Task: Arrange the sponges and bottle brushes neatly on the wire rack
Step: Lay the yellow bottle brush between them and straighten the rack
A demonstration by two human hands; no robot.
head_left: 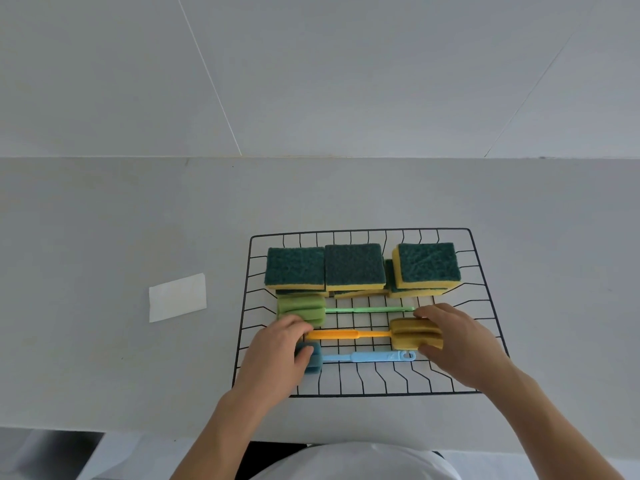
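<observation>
Two hands (pixel 277 344) (pixel 453 337) touch unlabelled brushes (pixel 346 334) on the rack (pixel 481 271).

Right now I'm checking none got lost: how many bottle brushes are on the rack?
3: green brush behind, orange brush in the middle, blue brush nearest. None seem hidden.

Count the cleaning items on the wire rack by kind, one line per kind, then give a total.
Sponge stacks, green tops: 3; sponges per stack unclear
Brushes, green, orange, blue: 3
Total: 6
</observation>
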